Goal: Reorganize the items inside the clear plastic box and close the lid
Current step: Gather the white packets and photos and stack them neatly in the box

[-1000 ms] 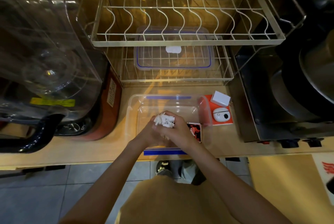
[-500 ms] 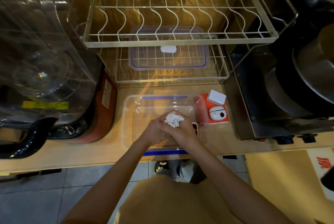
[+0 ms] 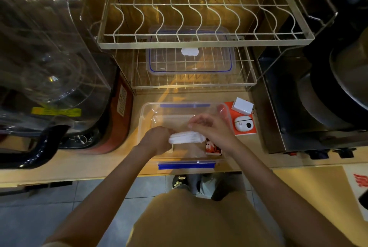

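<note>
A clear plastic box [image 3: 146,113] with blue clips sits open on the wooden counter in front of me. Over it, my left hand [image 3: 156,141] grips one end of a white bundle [image 3: 187,137] that looks like a coiled cable. My right hand [image 3: 214,129] hovers just right of the bundle, fingers spread and blurred. A red-and-white patterned pack [image 3: 213,147] lies in the box under my right wrist. The box's clear lid [image 3: 191,55] with a blue seal rests on the lower shelf of the wire dish rack behind.
An orange card [image 3: 244,131] right of the box carries a white charger block [image 3: 243,105] and a white earbud case [image 3: 244,125]. The wire dish rack [image 3: 199,43] overhangs the back. A large clear dome appliance [image 3: 49,57] stands left, a metal cooker [image 3: 318,97] right.
My hands, clasped together around the white bundle before, have parted. The left keeps hold of the bundle, now stretched sideways, while the right has opened and lifted off to the right.
</note>
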`<state>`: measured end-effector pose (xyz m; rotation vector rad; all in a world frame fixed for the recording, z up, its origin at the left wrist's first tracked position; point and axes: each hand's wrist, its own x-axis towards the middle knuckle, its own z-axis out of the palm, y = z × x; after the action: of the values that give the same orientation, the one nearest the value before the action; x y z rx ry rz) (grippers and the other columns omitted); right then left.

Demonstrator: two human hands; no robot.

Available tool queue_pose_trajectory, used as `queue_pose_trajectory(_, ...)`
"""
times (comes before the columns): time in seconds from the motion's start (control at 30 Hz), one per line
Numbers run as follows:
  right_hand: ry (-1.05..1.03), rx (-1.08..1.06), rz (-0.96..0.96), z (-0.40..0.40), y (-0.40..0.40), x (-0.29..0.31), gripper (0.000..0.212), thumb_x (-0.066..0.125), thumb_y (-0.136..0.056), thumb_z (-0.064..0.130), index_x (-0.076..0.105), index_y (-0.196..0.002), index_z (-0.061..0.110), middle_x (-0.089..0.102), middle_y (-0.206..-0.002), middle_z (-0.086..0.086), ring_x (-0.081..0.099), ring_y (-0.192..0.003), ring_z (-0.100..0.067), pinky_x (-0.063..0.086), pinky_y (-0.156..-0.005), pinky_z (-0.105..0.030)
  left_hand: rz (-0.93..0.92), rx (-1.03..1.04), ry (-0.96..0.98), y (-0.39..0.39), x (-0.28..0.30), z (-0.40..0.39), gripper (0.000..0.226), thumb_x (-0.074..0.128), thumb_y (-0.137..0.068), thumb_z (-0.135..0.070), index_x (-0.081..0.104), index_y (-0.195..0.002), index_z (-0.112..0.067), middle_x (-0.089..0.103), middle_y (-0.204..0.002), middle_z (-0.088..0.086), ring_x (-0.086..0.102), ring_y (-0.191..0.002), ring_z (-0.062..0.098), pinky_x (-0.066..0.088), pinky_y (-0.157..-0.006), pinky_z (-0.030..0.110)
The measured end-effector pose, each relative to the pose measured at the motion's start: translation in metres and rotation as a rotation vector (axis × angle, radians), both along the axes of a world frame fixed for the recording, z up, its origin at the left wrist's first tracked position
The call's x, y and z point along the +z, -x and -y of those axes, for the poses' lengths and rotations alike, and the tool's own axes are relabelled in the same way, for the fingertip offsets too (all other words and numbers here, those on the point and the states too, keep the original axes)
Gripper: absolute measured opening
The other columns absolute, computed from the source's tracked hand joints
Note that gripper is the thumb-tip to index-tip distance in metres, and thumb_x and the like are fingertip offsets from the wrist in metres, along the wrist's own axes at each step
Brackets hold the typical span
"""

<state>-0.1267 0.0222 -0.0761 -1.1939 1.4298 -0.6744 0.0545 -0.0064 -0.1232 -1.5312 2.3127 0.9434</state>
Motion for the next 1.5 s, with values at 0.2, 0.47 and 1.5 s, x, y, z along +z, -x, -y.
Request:
queue_pose_trajectory(0.2,0.140,0.664,-0.678,0.001,-0.019,-0.029,0.060,0.071,-0.074,0.028,0.047,-0.129,0.020,0.058,-0.124,-0.005,0.054,-0.111,-0.022,0.047,-0.092,-0.039,0.092,-0.065,0.016,0.000,-0.003,-0.009,0.033,0.058,-0.080,-0.014,0.057,-0.113,-0.014,0.068,-0.106,0.011,0.062,-0.096,0.026,0.044,-0.072,0.030)
queue_pose_trajectory(0.47,0.103,0.771,-0.833,0.008,-0.042,-0.050,0.030,0.059,-0.085,0.018,0.058,-0.114,0.010,0.065,-0.109,-0.013,0.060,-0.095,-0.028,0.045,-0.082,-0.035,0.035,-0.007,-0.065,0.001,-0.002,-0.015,0.037,0.064,-0.079,-0.023,0.057,-0.116,-0.017,0.068,-0.110,0.008,0.062,-0.096,0.023,0.046,-0.075,0.028)
queue_pose_trajectory(1.5,-0.024,0.637,-0.584,0.003,-0.032,-0.067,0.024,0.046,-0.094,0.013,0.068,-0.096,0.003,0.063,-0.096,-0.012,0.058,-0.096,-0.025,0.041,-0.079,-0.030,0.046,0.058,0.190,-0.010,-0.004,-0.047,0.042,0.025,-0.095,-0.036,0.063,-0.101,-0.019,0.066,-0.106,0.004,0.060,-0.095,0.020,0.045,-0.079,0.034)
